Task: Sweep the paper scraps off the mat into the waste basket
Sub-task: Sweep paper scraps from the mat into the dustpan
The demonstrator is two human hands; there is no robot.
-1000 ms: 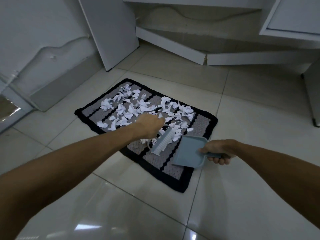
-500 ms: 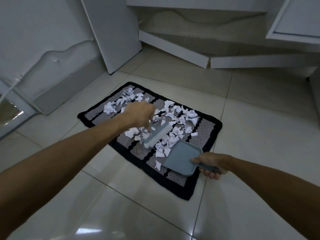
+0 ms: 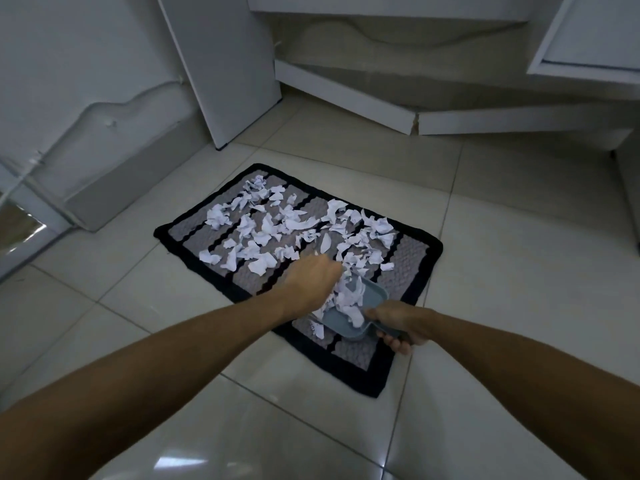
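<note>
A grey mat with black stripes and a black border (image 3: 408, 271) lies on the tiled floor, strewn with several white paper scraps (image 3: 263, 233). My right hand (image 3: 398, 323) grips the handle of a blue dustpan (image 3: 349, 323) resting on the mat's near right part. A heap of scraps (image 3: 349, 292) lies in the pan. My left hand (image 3: 311, 278) is closed at the pan's mouth; the brush it held in earlier frames is hidden under the hand and scraps. No waste basket is in view.
Glossy pale floor tiles (image 3: 502, 271) surround the mat. A white door panel (image 3: 221, 64) stands at the back left, white baseboards (image 3: 346, 95) run along the back wall, and a white cabinet (image 3: 588, 39) hangs at the upper right.
My left hand swept from the mat's middle toward the dustpan, pushing scraps into it. The pan, empty before, now holds a heap of scraps.
</note>
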